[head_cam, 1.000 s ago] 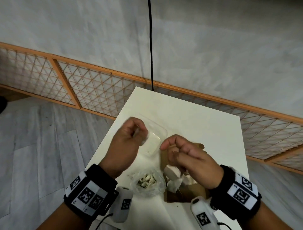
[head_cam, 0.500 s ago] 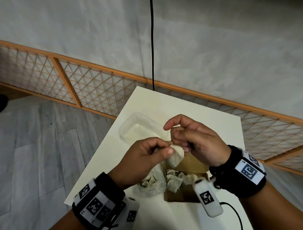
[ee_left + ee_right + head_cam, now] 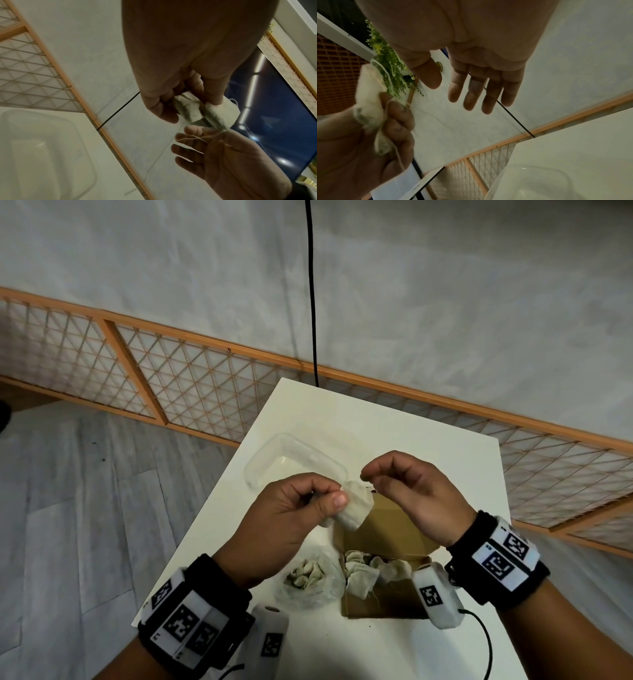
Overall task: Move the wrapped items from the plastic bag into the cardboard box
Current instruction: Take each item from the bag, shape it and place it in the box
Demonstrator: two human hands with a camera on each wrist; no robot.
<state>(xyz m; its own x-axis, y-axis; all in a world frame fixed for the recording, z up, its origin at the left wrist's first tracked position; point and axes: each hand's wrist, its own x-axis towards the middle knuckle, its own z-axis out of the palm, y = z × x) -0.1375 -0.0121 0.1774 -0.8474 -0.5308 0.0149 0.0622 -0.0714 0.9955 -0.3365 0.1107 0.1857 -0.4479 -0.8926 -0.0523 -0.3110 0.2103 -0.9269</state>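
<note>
My left hand (image 3: 308, 505) pinches a pale wrapped item (image 3: 356, 506) between thumb and fingers, in the air above the open brown cardboard box (image 3: 387, 529). The wrapped item (image 3: 205, 112) trails a thin string toward my right hand (image 3: 223, 155). My right hand (image 3: 397, 481) hovers just right of the item with relaxed fingers and holds nothing; the right wrist view shows its fingers (image 3: 476, 88) spread beside the wrapped item (image 3: 368, 97). Several wrapped items lie in the box. The clear plastic bag (image 3: 308, 580), left of the box, holds several more.
A clear plastic container (image 3: 274, 460) lies on the white table (image 3: 428, 440) behind my hands. A black cable (image 3: 311, 302) hangs down the wall to the table's far edge. The table's left edge drops to a grey floor.
My left hand came from the clear container to the wrapped item and took hold of it. My right hand has let go of the item and drawn away to the right.
</note>
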